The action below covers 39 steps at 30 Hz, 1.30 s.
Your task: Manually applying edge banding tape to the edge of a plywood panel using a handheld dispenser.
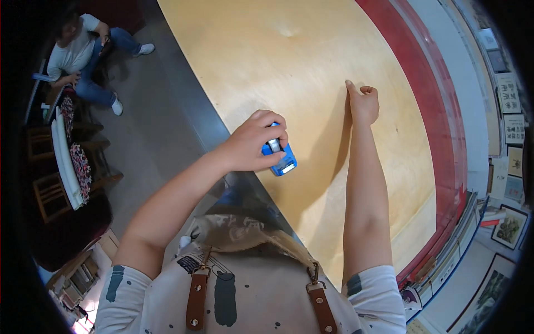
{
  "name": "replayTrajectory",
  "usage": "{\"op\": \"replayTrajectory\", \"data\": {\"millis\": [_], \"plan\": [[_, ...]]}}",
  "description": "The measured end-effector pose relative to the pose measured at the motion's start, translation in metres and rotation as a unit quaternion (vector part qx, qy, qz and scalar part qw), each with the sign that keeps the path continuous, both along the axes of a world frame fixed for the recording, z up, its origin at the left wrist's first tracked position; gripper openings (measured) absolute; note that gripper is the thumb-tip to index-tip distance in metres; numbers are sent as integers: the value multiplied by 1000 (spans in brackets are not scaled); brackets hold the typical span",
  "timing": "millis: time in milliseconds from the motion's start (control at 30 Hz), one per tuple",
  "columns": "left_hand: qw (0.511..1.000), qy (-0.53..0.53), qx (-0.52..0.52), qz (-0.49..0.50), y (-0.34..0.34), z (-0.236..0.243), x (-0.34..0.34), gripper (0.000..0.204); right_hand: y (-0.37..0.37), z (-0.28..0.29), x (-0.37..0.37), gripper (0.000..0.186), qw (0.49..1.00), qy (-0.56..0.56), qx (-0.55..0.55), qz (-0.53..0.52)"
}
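Observation:
My left hand [258, 142] is wrapped round a small blue tool [286, 160] that looks like a chalk line reel, with a clear window and a pale label on its case. It is held over the left edge of a large pale plywood sheet [289, 61]. Farther off, at the right, my right hand [364, 104] is over the same sheet with its fingers curled and its thumb extended. Whether anything thin lies in those fingers cannot be made out. The right arm casts a long shadow on the wood.
A red strip [439, 106] borders the sheet on the right. Framed pictures [509, 225] and rolled or stacked papers [445, 267] stand beyond it. At the far left a person [83, 55] sits near wooden chairs [50, 195]. My apron [250, 289] hangs close to the sheet's near edge.

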State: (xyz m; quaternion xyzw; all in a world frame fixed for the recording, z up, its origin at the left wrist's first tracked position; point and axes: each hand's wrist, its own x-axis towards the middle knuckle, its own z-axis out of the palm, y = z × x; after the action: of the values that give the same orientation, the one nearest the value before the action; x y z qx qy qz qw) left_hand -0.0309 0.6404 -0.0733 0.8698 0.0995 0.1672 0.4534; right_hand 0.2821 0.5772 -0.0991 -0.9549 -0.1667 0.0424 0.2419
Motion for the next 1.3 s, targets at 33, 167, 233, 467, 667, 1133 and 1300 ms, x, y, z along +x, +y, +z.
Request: {"op": "replayTrajectory", "data": {"millis": [33, 167, 233, 467, 667, 1133, 1300], "plan": [[1000, -5, -3, -4, 0, 1, -1, 19, 2, 7, -6, 54, 1000, -4, -15, -14], [1000, -16, -12, -8, 2, -2, -3, 10, -17, 21, -25, 39, 930, 230, 277, 72], [1000, -16, -3, -8, 5, -4, -2, 11, -54, 51, -94, 31, 894, 286, 265, 221], [999, -30, 21, 0, 2, -6, 0, 13, -104, 64, -169, 17, 884, 287, 88, 359], [998, -44, 41, -1, 4, -9, 0, 16, -116, 48, -177, 13, 852, 406, 190, 271], [993, -32, 83, 80, 42, -12, -9, 19, -113, 15, -212, 11, 889, 175, 127, 404], [992, -1, 77, 100, 65, -9, -23, 20, -84, 8, -215, 10, 879, 137, 127, 439]]}}
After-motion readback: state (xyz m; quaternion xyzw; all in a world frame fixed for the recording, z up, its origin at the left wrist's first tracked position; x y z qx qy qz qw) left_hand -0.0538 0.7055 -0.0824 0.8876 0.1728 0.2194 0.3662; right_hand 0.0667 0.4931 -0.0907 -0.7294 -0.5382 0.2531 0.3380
